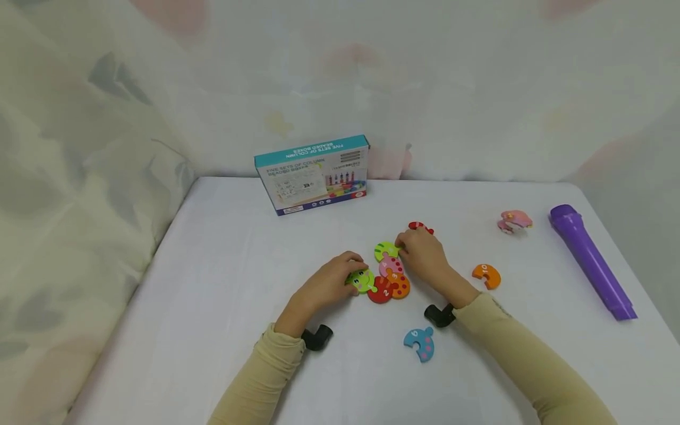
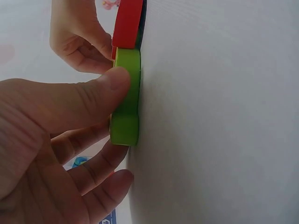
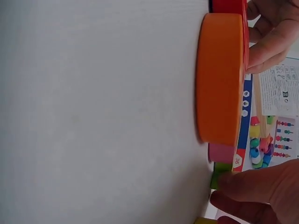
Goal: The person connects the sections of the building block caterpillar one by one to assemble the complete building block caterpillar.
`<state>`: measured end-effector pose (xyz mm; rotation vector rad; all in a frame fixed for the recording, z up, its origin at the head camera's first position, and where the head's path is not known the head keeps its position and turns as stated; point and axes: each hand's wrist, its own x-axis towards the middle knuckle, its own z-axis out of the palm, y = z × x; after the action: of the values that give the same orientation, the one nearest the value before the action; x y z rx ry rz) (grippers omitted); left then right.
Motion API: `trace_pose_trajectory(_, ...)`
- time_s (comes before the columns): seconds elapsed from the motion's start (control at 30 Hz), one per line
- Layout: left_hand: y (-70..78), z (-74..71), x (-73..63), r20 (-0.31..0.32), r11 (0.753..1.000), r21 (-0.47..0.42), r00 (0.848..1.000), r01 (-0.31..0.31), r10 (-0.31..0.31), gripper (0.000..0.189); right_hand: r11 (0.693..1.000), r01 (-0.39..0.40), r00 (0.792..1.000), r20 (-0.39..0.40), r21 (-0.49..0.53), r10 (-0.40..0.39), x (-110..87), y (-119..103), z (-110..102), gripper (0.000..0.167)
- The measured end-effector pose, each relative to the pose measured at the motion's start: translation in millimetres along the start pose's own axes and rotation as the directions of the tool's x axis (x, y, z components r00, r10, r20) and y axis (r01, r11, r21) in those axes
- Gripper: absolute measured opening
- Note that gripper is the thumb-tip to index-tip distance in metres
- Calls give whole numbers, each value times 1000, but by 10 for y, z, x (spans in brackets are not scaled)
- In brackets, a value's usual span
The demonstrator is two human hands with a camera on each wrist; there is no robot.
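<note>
My left hand (image 1: 328,282) grips the green caterpillar-head puzzle piece (image 1: 363,281) at its outer edge. In the left wrist view, the thumb presses on the green edge, with fingers on the other side. Joined to the head is a curved row: a red piece (image 1: 380,291) marked 2, an orange one (image 1: 401,285) marked 3, a pink spotted one (image 1: 390,265) and a striped light-green one (image 1: 385,251). My right hand (image 1: 423,254) pinches the striped piece at its right side, thumb against its edge in the right wrist view. Another red piece (image 1: 417,225) shows partly behind that hand.
A blue piece (image 1: 422,343) marked 6 and an orange piece (image 1: 486,275) marked 10 lie apart. Farther right are a pink figurine (image 1: 515,221) and a purple microphone-shaped tube (image 1: 591,260). A bead-set box (image 1: 313,175) stands at the table's back edge.
</note>
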<state>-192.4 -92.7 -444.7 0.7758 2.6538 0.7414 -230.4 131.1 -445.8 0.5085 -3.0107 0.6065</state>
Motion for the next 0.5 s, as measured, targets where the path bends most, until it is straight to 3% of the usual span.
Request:
trace_pose_trajectory(0.27,-20,8,6,-5,1000,7,1000,-1,1,48,1000,25,999,26,2,-25,-116,27,-145,25)
trace_pose_trajectory(0.5,0,2,4,-7,1000,3,1000,0,0,48,1000,-20,994,110,5,19,-633,-40,-315,36)
